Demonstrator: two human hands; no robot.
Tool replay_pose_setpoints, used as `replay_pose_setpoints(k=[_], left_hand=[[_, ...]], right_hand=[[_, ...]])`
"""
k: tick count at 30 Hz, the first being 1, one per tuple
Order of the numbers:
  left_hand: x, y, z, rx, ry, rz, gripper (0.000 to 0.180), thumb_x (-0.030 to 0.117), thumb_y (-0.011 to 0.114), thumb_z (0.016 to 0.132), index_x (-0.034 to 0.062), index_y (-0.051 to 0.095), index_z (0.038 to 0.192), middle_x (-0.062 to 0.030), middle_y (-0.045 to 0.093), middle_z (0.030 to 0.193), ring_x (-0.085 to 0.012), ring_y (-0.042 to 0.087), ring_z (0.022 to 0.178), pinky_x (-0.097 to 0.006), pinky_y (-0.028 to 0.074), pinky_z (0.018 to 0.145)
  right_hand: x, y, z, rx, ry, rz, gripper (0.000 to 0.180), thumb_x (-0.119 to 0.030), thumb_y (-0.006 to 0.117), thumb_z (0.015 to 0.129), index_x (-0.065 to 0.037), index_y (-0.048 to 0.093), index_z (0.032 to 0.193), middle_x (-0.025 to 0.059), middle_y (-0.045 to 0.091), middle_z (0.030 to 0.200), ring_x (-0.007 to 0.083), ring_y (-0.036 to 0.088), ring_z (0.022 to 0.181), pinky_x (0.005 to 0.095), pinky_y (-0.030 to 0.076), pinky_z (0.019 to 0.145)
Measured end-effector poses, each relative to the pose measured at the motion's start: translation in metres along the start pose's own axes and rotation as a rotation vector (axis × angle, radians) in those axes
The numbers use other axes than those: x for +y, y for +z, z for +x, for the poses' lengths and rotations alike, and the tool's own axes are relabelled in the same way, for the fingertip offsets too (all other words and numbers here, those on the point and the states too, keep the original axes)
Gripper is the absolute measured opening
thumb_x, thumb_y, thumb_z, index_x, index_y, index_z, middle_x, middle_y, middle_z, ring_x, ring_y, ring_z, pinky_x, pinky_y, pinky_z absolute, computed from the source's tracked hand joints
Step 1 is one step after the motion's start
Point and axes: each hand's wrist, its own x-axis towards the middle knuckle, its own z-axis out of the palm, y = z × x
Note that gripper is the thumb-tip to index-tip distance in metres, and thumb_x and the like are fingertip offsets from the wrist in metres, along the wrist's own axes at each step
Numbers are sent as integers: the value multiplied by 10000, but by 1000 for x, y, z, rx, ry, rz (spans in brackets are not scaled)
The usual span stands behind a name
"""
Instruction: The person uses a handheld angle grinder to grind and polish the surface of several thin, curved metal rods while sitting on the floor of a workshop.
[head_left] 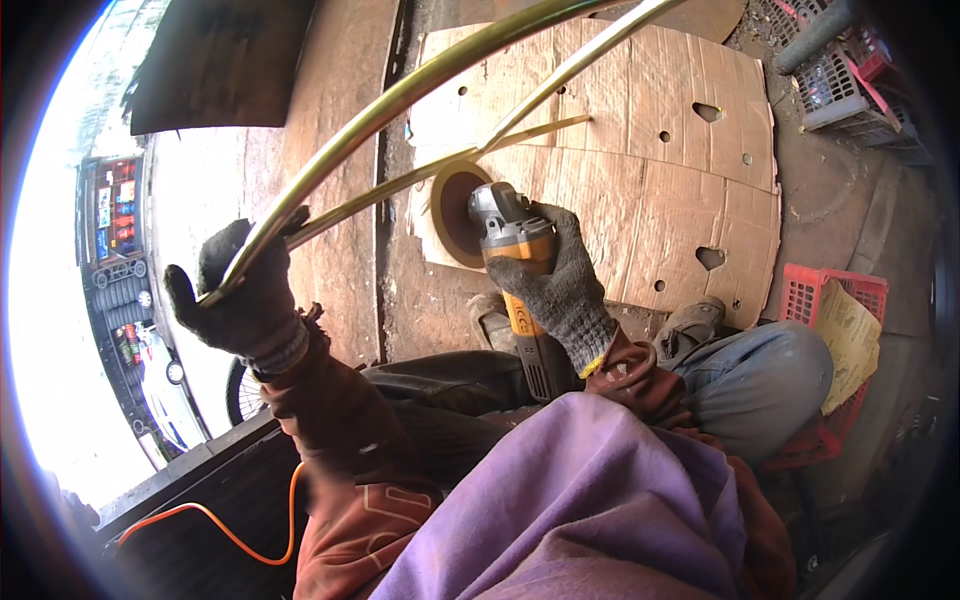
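My left hand (245, 300), in a dark work glove, grips the near end of a curved brass-coloured metal frame (400, 95) made of a thick tube and thinner rods that rise toward the top of the view. My right hand (562, 285), in a grey knit glove, holds an orange and grey angle grinder (510, 250). Its round brown disc (455, 212) touches one thin rod of the frame just above a sheet of cardboard (660, 170).
The cardboard has several holes and lies on a rusty brown floor. A red plastic crate (835, 295) holding yellow paper stands at right; grey and red crates (845, 80) at top right. An orange cable (230, 530) runs at lower left. My knee (770, 375) in blue trousers is bent at right.
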Motion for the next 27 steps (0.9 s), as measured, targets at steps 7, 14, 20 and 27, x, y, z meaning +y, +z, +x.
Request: replay_pose_setpoints(k=[7,14,20,27], left_hand=[[-9,20,-1,138,52,23,728,544,473,879,-135,636,1085,-258,681,890,-468,648,850,-612,488,921],[-12,1,1,59,0,-12,812,595,427,883,-140,570,1196,-234,656,829,-352,622,775,-609,429,939],[-25,26,4,482,91,131,744,518,414,893,-122,551,1249,-62,448,578,-238,444,569,-751,215,1043],[-20,6,4,358,58,113,769,523,394,897,-131,507,1285,-84,477,584,-288,524,636,-752,219,1040]], right_hand=[[-6,15,-7,-58,-45,26,766,-318,852,726,-53,412,1293,152,623,1122,228,661,965,358,544,839],[-19,33,-14,-83,-137,-17,807,-262,870,700,-31,411,1321,144,596,1167,214,620,1042,344,525,883],[-19,48,-14,-125,-317,-61,835,-298,843,738,-46,327,1344,210,585,1157,337,638,1045,413,529,861],[-15,50,-16,-121,-280,-70,830,-307,842,738,-36,334,1335,214,584,1146,329,638,1036,413,529,857]])
